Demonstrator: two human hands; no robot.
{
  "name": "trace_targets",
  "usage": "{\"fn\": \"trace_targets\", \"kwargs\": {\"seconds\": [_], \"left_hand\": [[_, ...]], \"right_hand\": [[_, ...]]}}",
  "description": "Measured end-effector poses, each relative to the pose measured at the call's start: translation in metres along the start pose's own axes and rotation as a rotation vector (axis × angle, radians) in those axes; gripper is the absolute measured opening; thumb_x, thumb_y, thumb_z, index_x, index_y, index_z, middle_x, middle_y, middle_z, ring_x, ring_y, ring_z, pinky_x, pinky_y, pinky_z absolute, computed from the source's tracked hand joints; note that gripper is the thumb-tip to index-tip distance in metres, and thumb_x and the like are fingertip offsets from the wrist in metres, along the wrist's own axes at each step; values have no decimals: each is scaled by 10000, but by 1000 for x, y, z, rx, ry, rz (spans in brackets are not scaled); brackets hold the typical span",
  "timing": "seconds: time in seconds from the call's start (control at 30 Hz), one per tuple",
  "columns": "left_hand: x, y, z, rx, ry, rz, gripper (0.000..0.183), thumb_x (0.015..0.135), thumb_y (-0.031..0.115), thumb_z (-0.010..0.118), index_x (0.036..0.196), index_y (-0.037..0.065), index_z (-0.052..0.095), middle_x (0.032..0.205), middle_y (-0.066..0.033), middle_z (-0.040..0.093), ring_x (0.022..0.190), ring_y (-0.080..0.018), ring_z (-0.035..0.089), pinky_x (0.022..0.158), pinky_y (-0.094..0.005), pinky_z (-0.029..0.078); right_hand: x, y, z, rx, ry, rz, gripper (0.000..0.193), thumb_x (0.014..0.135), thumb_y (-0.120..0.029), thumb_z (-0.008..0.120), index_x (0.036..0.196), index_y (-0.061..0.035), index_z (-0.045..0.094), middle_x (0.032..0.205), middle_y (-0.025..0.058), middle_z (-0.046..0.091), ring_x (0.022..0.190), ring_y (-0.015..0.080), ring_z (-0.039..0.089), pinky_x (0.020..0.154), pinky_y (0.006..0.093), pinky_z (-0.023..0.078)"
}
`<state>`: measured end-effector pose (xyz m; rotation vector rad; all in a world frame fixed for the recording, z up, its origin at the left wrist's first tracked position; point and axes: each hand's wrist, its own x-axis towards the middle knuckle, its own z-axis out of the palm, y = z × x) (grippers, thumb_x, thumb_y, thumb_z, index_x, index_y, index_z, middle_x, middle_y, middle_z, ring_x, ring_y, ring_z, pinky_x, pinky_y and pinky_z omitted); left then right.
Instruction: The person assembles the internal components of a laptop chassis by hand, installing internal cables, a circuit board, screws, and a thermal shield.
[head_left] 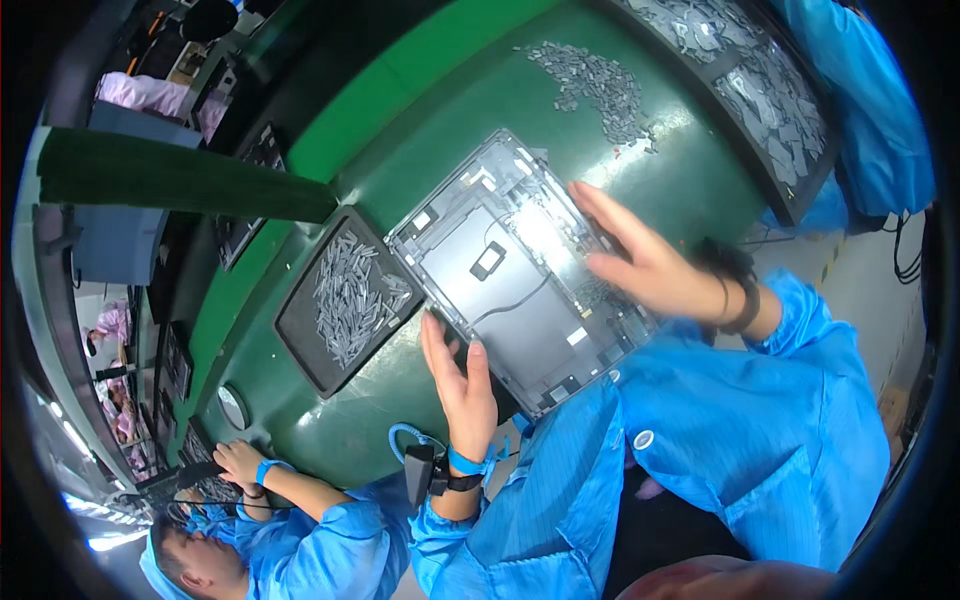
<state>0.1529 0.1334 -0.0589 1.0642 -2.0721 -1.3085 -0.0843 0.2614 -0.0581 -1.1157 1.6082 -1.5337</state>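
A large grey metal laptop chassis [520,275] lies tilted in front of me, inner side up. Small parts, pale pads and a thin dark cable show on it, along with a black-framed white square [488,260]. My left hand [465,398] holds its left edge, fingers stretched along the outside and thumb at the rim. At the opposite edge, my right hand [650,268] has its long fingers outside and its thumb over the inner face. Both hands support the chassis between them. Its near corner reaches over my blue sleeve and lap; the underside is hidden.
A black tray [292,325] of small grey strips stands left of the chassis. Loose grey pieces [595,88] lie on the green table [690,180]. At right is a divided black tray [795,200] of flat parts. A person in blue works at lower left.
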Motion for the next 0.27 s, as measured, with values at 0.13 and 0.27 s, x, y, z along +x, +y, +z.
{"fn": "trace_targets", "kwargs": {"seconds": [0.13, 0.27], "left_hand": [[-7, -9, -5, -4, -165, -59, 598, 952, 30, 476, 1491, -38, 225, 1513, -214, 309, 1416, -292, 285, 1137, -369, 245], [-6, 20, -1, -401, -132, -241, 629, 951, 97, 540, 1496, 13, 238, 1444, -134, 413, 1318, -222, 404, 1105, -351, 288]], "right_hand": [[-5, 5, 19, -126, 12, 35, 723, 897, -107, 590, 1518, -44, 223, 1530, 192, 284, 1437, 313, 223, 1154, 390, 180], [-7, 12, 11, -266, -9, 71, 761, 873, -155, 626, 1525, -94, 238, 1568, 156, 211, 1452, 364, 148, 1162, 448, 130]]}}
